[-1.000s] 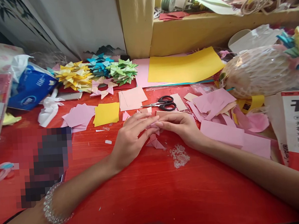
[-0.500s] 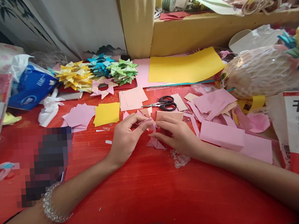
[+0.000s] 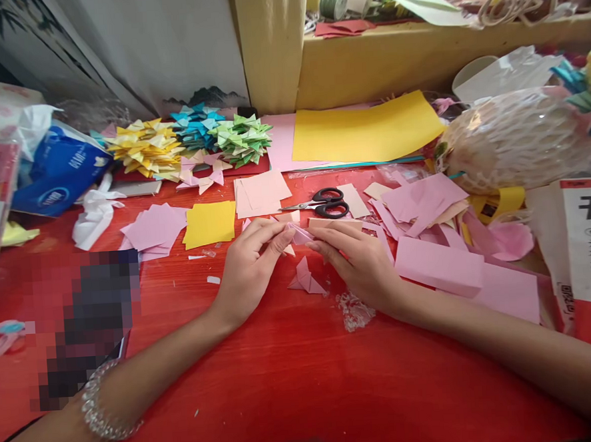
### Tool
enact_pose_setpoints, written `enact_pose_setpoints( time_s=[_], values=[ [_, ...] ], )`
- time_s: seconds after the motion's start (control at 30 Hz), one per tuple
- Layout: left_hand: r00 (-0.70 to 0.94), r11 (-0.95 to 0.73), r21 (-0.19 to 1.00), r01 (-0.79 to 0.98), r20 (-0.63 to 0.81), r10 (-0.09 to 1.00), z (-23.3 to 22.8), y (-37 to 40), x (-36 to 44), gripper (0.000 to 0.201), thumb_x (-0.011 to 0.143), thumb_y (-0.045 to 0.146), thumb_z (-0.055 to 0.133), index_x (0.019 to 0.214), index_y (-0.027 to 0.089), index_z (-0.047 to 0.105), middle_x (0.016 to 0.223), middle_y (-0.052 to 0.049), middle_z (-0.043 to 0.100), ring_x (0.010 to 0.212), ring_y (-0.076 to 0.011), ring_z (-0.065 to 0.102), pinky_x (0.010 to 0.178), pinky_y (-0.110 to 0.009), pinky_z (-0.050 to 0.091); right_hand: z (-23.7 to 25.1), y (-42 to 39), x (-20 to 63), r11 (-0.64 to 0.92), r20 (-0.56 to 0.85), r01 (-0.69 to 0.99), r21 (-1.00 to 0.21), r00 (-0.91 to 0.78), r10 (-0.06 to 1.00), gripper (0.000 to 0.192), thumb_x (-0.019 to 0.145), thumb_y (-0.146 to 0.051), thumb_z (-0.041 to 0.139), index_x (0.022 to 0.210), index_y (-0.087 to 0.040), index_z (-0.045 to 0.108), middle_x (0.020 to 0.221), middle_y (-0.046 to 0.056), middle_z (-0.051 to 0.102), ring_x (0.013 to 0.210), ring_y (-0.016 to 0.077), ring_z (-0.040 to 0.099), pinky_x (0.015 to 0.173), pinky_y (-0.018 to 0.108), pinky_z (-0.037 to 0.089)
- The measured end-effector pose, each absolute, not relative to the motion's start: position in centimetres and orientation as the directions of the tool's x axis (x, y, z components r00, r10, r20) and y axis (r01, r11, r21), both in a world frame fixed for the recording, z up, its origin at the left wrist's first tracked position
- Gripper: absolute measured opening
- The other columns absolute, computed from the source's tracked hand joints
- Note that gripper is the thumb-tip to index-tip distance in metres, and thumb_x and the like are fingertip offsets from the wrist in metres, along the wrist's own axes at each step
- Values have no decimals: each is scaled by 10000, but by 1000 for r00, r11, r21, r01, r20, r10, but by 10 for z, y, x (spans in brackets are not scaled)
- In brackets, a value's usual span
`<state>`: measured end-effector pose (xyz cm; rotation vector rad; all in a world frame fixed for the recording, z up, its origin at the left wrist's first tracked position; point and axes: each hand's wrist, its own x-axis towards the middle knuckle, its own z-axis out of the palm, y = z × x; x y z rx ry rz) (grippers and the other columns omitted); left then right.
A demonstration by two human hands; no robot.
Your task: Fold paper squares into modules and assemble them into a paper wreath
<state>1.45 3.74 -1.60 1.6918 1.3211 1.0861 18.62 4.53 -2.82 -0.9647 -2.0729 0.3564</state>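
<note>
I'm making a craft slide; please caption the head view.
Left hand and right hand hold a folded pink paper over a red table, near black-handled scissors.

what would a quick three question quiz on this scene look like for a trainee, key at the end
1. True or false: the right hand is gripping the scissors.
2. Fill in the blank: the beaded bracelet is worn on the person's ____ wrist.
3. What colour is the folded paper that the left hand is pinching?

Key
1. False; the scissors lie on the red table, just beyond the hands.
2. Left.
3. Pink.
</note>
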Motion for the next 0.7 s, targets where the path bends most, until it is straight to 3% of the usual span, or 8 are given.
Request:
enact_pose_setpoints(
  time_s=[0.1,0.37,0.57,0.7],
  values=[
    [109,-183,927,328,155,982,-18,36,14,312,846,393,538,1105,240,620,1078,-33,637,832,-143,604,804,-272,470,-28,46,187,656,540,517,-551,-379,752,182,917,-201,447,983,-189,616,962,67,667,899,168,617,796,291,486],
    [155,-221,908,357,175,972,-17,36,14,284,807,396,591,1034,235,645,1064,-29,655,970,-174,593,860,-282,462,-24,47,187,619,483,517,-591,-388,785,205,944,-236,386,939,-192,586,933,56,659,863,156,591,770,280,446],
    [191,-209,928,308,155,969,-14,34,16,206,811,383,590,890,201,645,901,-19,666,848,-148,604,786,-248,474,-25,46,187,612,467,534,-583,-396,791,232,941,-228,389,763,-187,531,699,18,576,652,124,518,639,246,412],
    [221,-178,937,299,114,969,-14,34,16,207,826,384,570,907,217,661,895,-11,674,836,-145,600,773,-248,464,-24,47,187,586,453,520,-621,-371,810,157,932,-229,419,852,-193,550,780,20,623,714,125,558,678,240,424]
  ],
)
